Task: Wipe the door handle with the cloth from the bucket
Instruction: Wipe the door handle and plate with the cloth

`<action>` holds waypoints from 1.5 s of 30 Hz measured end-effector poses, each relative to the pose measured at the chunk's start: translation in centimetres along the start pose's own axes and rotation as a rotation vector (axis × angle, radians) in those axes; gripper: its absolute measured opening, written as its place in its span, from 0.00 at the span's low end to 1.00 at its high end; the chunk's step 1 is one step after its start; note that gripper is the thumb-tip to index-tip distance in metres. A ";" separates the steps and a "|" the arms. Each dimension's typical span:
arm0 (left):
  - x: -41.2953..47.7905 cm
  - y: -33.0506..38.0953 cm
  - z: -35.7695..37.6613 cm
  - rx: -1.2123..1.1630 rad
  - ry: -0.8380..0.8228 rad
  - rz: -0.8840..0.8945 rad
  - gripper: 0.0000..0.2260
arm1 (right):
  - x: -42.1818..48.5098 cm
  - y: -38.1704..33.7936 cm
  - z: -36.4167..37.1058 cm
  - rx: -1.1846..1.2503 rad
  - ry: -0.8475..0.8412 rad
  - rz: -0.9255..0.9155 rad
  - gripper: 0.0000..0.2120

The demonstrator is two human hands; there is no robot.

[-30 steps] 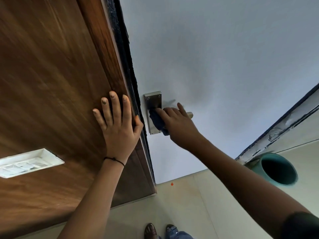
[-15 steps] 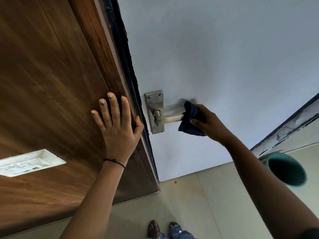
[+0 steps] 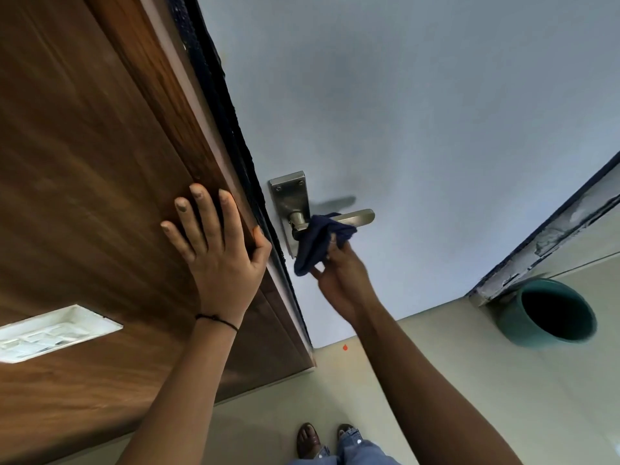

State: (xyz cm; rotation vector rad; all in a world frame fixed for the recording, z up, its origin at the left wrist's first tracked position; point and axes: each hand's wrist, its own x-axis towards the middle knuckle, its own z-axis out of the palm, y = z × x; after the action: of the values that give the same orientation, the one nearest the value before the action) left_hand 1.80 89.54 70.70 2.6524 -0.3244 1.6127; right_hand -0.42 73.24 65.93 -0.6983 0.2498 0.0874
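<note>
A steel lever door handle (image 3: 357, 217) on a steel backplate (image 3: 291, 196) sits on the pale blue-grey door. A dark blue cloth (image 3: 318, 241) is draped over the lever's inner part, near the pivot, and hangs below it. My right hand (image 3: 342, 276) is under the handle and grips the cloth from below. The lever's outer end is bare. My left hand (image 3: 218, 246) lies flat with spread fingers on the brown wooden panel (image 3: 84, 179) beside the door's edge. A teal bucket (image 3: 553, 315) stands on the floor at the right.
A white switch plate (image 3: 50, 330) is set into the wooden panel at lower left. A chipped dark-edged frame (image 3: 553, 229) runs diagonally at the right, above the bucket. Beige floor tiles lie below, with my feet (image 3: 328, 441) at the bottom and a small red dot (image 3: 345, 347).
My right hand slid the cloth from the backplate out to the lever's end, then back to the inner part, now gripping from below. My left hand stayed on the wood.
</note>
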 end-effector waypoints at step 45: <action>-0.2 -0.1 0.0 0.021 -0.020 -0.002 0.41 | 2.0 5.0 2.8 -0.169 0.483 -0.225 0.26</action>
State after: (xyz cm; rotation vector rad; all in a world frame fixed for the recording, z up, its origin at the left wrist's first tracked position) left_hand 1.78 89.70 70.54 2.6847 -0.3064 1.5989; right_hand 1.24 78.87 64.40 -0.9068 0.6292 -0.2824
